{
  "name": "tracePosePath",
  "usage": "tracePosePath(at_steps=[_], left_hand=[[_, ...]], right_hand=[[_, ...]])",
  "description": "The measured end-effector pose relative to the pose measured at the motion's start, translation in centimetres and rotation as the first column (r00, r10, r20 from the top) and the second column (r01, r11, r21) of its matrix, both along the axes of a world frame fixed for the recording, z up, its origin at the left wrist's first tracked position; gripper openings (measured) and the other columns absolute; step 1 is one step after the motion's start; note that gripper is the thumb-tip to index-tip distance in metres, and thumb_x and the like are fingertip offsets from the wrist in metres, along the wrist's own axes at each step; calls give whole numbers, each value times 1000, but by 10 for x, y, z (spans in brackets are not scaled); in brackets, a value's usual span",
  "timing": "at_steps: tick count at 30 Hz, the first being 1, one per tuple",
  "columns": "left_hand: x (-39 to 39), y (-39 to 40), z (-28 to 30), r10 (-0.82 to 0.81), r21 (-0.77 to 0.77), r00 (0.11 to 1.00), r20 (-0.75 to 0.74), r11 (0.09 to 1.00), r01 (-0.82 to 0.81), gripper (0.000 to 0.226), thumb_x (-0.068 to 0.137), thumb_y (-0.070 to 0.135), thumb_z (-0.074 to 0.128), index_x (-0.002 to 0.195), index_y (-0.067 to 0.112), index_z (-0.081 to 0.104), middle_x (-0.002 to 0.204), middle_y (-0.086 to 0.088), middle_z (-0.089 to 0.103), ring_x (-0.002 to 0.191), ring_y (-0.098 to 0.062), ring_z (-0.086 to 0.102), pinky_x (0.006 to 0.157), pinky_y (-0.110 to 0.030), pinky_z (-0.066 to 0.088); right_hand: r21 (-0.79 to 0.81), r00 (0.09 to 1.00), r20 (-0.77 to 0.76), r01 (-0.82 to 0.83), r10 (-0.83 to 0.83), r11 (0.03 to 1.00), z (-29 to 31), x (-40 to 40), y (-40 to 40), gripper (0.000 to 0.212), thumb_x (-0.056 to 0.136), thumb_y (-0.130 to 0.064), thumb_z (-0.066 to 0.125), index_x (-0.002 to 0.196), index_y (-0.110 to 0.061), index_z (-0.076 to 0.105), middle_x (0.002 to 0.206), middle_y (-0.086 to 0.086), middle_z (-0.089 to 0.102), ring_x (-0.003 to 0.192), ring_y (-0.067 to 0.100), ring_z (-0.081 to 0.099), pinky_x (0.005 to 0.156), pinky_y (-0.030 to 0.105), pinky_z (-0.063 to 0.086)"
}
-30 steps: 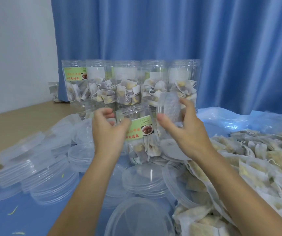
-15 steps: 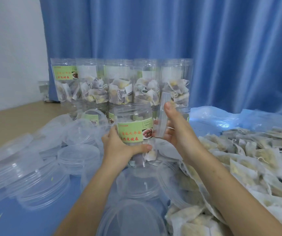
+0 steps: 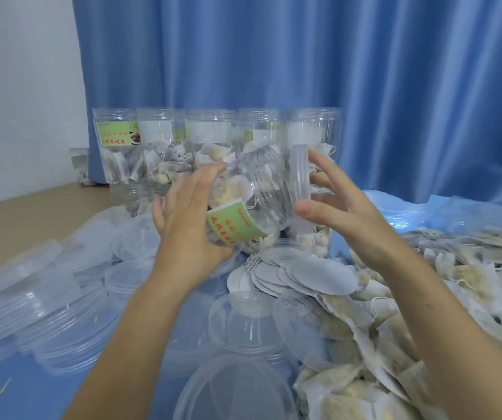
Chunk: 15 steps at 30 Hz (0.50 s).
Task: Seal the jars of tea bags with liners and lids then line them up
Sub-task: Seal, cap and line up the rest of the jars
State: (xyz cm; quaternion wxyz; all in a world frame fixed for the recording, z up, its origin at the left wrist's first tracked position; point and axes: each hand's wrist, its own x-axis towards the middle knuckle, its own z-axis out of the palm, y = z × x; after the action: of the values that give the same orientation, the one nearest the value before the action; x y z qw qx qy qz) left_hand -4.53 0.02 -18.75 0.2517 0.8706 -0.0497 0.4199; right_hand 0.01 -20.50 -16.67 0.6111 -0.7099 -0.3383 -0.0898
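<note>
Between my hands, the clear plastic jar of tea bags with a green label lies tipped, mouth toward my right hand, which pinches a clear lid edge-on; my left hand grips its base.

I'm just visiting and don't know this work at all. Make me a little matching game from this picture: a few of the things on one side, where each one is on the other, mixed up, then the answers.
Things:
1. tilted jar
2. clear lid
3. row of jars
4. white liner discs

Places:
A. standing in front of the blue curtain
B. lying in a heap on the table, below the hands
C. gripped in the left hand
D. held on edge by the right hand, at the jar's mouth

Pairs: 1-C, 2-D, 3-A, 4-B
</note>
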Motion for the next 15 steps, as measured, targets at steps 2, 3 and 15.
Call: tracePosePath(at_steps=[2,3,15], left_hand=[[0,-1,-2,-26,45,999,-41,999,28,108,45,11,86,136,38,34,131,14,39,131,-13,26,111,-56,11],[0,-3,-3,-37,70,998,-49,997,41,106,45,10,85,135,37,36,128,17,38,129,-12,26,111,-56,10],[-3,-7,-3,-193,-1,962,-193,980,197,115,41,4,85,118,63,22,109,38,31,101,9,23,110,-50,20]], right_hand=[[-113,997,62,54,-47,992,-1,1,-2,93,58,-41,76,140,-45,34,133,-19,44,117,0,51,93,23,48],[-178,991,109,96,-77,979,-2,2,-2,96,55,-43,78,141,-46,32,137,-20,40,123,2,46,102,30,43],[-523,971,224,52,78,851,5,6,-23,102,51,-25,76,130,-59,23,139,-31,34,130,-9,33,104,19,35]])
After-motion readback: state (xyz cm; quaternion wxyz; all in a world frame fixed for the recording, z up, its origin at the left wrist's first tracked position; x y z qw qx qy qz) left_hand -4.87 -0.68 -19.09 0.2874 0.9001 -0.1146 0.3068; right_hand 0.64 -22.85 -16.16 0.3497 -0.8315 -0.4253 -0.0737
